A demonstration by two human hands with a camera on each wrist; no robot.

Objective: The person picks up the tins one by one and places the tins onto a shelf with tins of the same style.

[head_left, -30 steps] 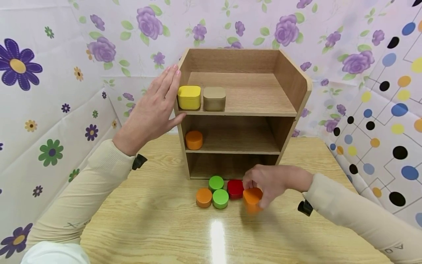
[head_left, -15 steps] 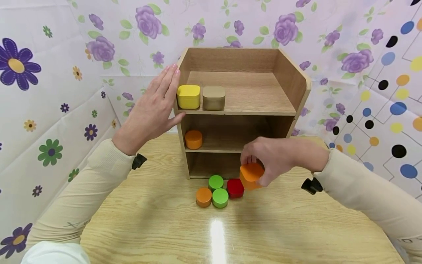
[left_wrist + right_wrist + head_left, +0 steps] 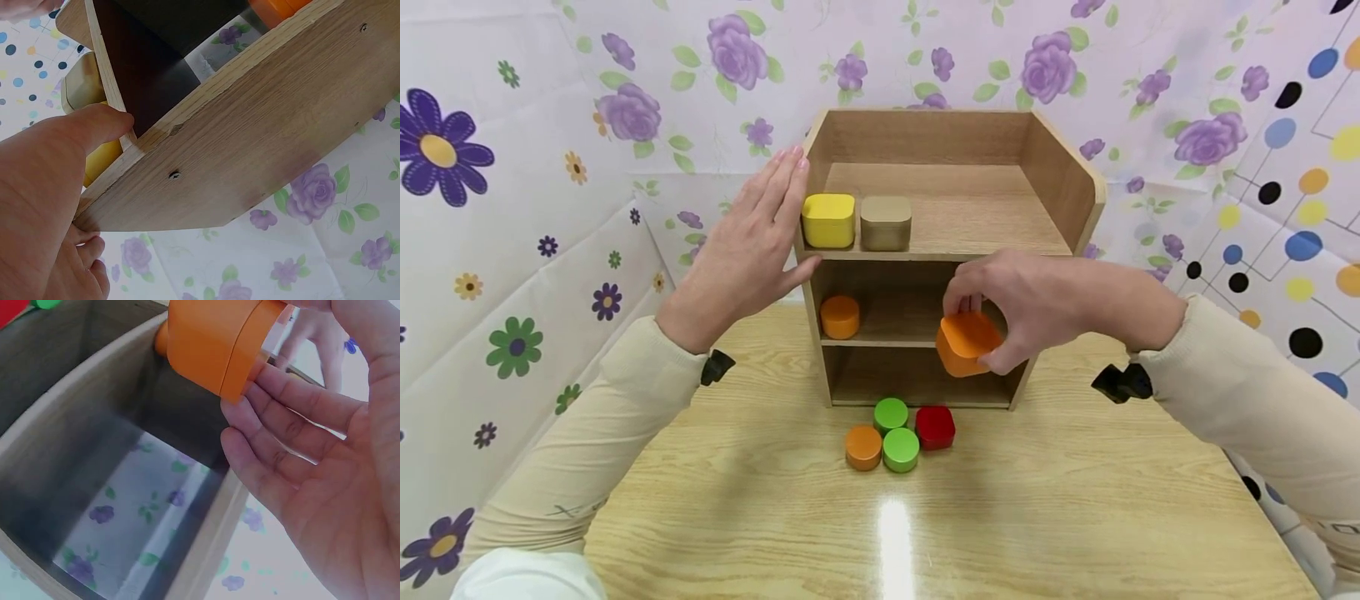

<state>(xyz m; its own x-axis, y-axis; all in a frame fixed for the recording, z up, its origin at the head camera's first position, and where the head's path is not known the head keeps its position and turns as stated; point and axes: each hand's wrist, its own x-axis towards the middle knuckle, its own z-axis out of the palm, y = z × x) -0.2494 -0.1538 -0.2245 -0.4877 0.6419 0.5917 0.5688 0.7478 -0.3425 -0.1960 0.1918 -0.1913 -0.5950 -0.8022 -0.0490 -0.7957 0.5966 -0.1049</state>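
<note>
My left hand lies against the left side of a small wooden shelf, its fingers straight; the thumb touches the front edge of the top board, as the left wrist view shows. Pinched between thumb and fingertips of my right hand is an orange rounded-square box, held tilted in front of the middle compartment. In the right wrist view the orange box is off any surface. On the top board stand a yellow box and a khaki box. An orange round box sits at the middle compartment's left.
On the table before the shelf stand a green round box, a second, lighter green round box, an orange round box and a red box. Patterned cloth hangs behind and at both sides.
My right hand has lifted the orange rounded-square box from the table beside the red box up to the height of the middle compartment. The left hand has stayed in place.
</note>
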